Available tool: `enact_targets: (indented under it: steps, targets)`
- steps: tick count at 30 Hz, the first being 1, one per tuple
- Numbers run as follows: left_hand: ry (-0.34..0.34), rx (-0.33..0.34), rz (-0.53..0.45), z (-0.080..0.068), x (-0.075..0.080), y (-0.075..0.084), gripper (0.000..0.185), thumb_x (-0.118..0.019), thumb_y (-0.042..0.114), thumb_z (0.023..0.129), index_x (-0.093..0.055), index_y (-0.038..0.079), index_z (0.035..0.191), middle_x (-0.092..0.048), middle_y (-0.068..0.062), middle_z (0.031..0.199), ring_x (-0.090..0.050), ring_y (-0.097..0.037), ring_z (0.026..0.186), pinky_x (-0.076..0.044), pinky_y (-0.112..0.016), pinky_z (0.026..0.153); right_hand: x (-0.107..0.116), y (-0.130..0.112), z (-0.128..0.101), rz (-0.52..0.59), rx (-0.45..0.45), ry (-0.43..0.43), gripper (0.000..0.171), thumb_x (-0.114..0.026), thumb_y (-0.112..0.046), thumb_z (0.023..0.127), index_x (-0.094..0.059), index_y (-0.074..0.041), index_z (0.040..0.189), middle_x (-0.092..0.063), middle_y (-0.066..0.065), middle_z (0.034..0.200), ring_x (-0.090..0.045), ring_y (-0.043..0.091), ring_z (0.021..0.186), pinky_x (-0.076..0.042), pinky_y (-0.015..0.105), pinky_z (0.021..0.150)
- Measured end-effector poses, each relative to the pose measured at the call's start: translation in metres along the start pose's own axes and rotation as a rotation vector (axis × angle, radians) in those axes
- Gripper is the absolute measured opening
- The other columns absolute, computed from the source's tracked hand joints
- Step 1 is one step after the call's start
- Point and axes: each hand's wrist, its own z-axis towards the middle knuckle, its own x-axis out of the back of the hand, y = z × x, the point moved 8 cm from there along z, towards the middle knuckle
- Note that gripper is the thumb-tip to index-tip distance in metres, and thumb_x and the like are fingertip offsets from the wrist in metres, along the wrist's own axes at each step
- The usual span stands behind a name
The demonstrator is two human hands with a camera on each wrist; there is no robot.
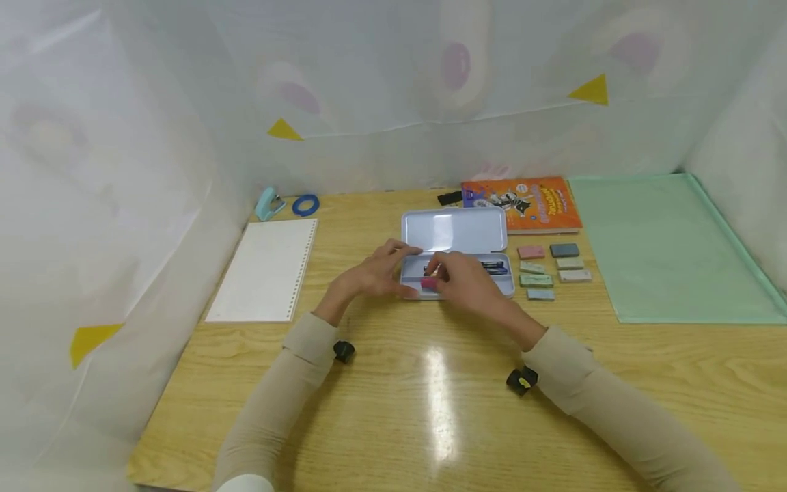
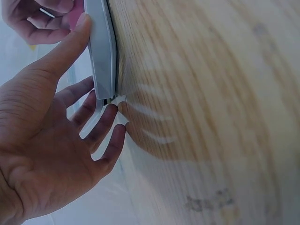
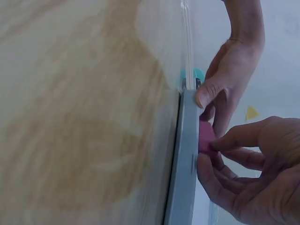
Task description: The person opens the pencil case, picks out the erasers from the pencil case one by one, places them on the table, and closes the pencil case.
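Note:
A pale blue metal pencil case (image 1: pixel 455 230) lies on the table with its lid folded back. Several dark pens (image 1: pixel 494 268) are in its tray. My left hand (image 1: pixel 380 270) holds the case's left end, the thumb on the front edge and the fingers spread toward the back. Between the thumb and fingers of my right hand (image 1: pixel 467 280) is a small magenta block (image 3: pixel 206 138), pinched just inside the tray's front wall. The right hand hides part of the tray. In the left wrist view, the left thumb (image 2: pixel 75 42) rests on the rim of the case.
Right of the case lie several small coloured blocks (image 1: pixel 536 280). An orange book (image 1: pixel 535 205) is behind, and a green mat (image 1: pixel 688 253) lies far right. At left are a white notebook (image 1: pixel 264 270), a turquoise stapler (image 1: pixel 268 203) and a blue tape ring (image 1: pixel 305 205).

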Motion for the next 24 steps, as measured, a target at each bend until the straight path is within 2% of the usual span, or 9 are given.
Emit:
enact_targets:
  steps: [6, 11, 15, 19, 24]
  targets:
    - [0.007, 0.014, 0.004, -0.002, 0.002, -0.002, 0.087, -0.08, 0.047, 0.09, -0.036, 0.025, 0.162, -0.028, -0.006, 0.161, -0.03, -0.027, 0.147, -0.031, -0.048, 0.122, 0.013, 0.009, -0.002, 0.121, 0.021, 0.0, 0.011, -0.067, -0.003, 0.097, -0.074, -0.003, 0.106, -0.072, 0.01, 0.099, -0.066, 0.023, 0.084, -0.055, 0.038, 0.075]
    - [0.001, 0.01, -0.01, -0.002, 0.001, -0.003, 0.086, -0.08, 0.047, 0.091, -0.036, 0.025, 0.162, -0.028, -0.006, 0.161, -0.03, -0.027, 0.147, -0.03, -0.048, 0.122, 0.013, 0.019, -0.004, 0.128, 0.014, -0.036, 0.01, -0.072, -0.009, 0.097, -0.077, -0.007, 0.105, -0.076, 0.008, 0.104, -0.069, 0.023, 0.093, -0.057, 0.041, 0.084]
    - [-0.001, 0.003, -0.018, -0.002, 0.001, -0.002, 0.087, -0.08, 0.047, 0.091, -0.036, 0.025, 0.162, -0.027, -0.006, 0.161, -0.03, -0.028, 0.147, -0.03, -0.048, 0.122, 0.013, 0.024, -0.007, 0.128, 0.02, -0.046, 0.014, -0.076, -0.013, 0.095, -0.078, -0.006, 0.107, -0.076, 0.009, 0.106, -0.072, 0.026, 0.1, -0.058, 0.045, 0.091]
    - [-0.004, 0.0, -0.016, -0.001, 0.0, -0.001, 0.087, -0.08, 0.048, 0.09, -0.036, 0.026, 0.162, -0.027, -0.006, 0.161, -0.03, -0.028, 0.148, -0.029, -0.048, 0.123, 0.022, 0.03, -0.014, 0.152, 0.0, -0.012, 0.014, -0.076, -0.009, 0.095, -0.078, -0.006, 0.108, -0.075, 0.01, 0.109, -0.072, 0.027, 0.1, -0.058, 0.044, 0.09]
    - [-0.013, -0.006, -0.004, 0.001, -0.001, 0.0, 0.088, -0.08, 0.048, 0.09, -0.034, 0.025, 0.163, -0.026, -0.006, 0.162, -0.029, -0.029, 0.147, -0.029, -0.049, 0.123, 0.045, 0.047, -0.03, 0.191, -0.076, 0.039, 0.015, -0.074, -0.01, 0.097, -0.077, -0.009, 0.111, -0.074, 0.009, 0.11, -0.071, 0.024, 0.099, -0.057, 0.034, 0.083]
